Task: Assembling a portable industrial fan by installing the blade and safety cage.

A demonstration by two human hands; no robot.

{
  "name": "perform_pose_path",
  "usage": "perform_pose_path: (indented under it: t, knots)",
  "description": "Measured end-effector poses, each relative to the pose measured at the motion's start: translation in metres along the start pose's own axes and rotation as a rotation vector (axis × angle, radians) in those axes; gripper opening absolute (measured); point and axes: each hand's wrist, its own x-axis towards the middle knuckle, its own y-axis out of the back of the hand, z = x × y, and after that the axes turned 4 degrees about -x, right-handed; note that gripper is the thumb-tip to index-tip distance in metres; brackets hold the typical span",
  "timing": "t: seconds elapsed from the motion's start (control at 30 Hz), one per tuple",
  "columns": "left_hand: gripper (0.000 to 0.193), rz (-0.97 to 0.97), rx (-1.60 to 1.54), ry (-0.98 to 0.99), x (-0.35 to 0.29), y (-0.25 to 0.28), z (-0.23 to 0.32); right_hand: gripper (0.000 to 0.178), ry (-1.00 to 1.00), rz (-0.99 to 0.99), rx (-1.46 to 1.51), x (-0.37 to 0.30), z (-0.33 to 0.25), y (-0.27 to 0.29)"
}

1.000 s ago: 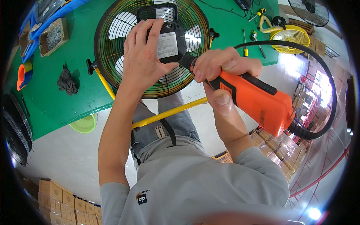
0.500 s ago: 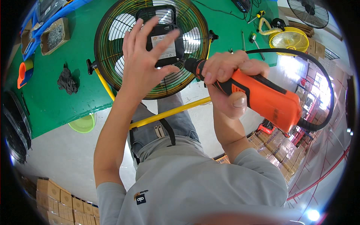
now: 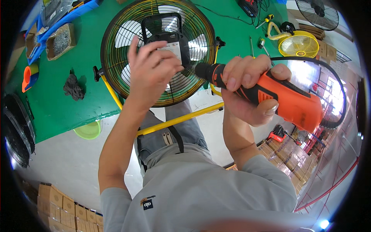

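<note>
My right hand [image 3: 253,89] is wrapped round an orange and black electric screwdriver [image 3: 295,101] with a cable at its back. Its nose points left at the dark motor housing [image 3: 186,52] of a round fan [image 3: 127,83]. A pale label and a carrying handle [image 3: 162,17] show on the housing. My left hand [image 3: 150,75] is over the housing's lower left side, close to the driver's tip. Its fingers are half bent, fanned and smeared by motion; whether thumb and forefinger hold anything is hidden.
The fan's yellow tube stand [image 3: 181,119] crosses before my waist. Left on the green table [image 3: 50,116] are a dark cloth [image 3: 73,87], an orange cup-like holder [image 3: 29,79] and a box of screws [image 3: 60,41]. Rightward are screwdrivers [image 3: 264,21] and a yellow fan [image 3: 298,46].
My right hand has drawn the screwdriver back rightward, away from the housing. The left hand's spread fingers have bent and turned toward the driver's tip. The view has shifted slightly.
</note>
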Motion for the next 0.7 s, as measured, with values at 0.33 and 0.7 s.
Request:
perform_pose_path:
  t: [0.33,0.7]
  knots:
    - [0.012,0.367,0.464,0.523,-0.055,0.090,-0.142,0.058,0.154,0.071,-0.060,0.043,0.059,-0.004]
    - [0.019,0.209,0.726,0.503,-0.091,0.097,-0.192,0.056,0.125,0.004,-0.088,0.046,0.068,-0.007]
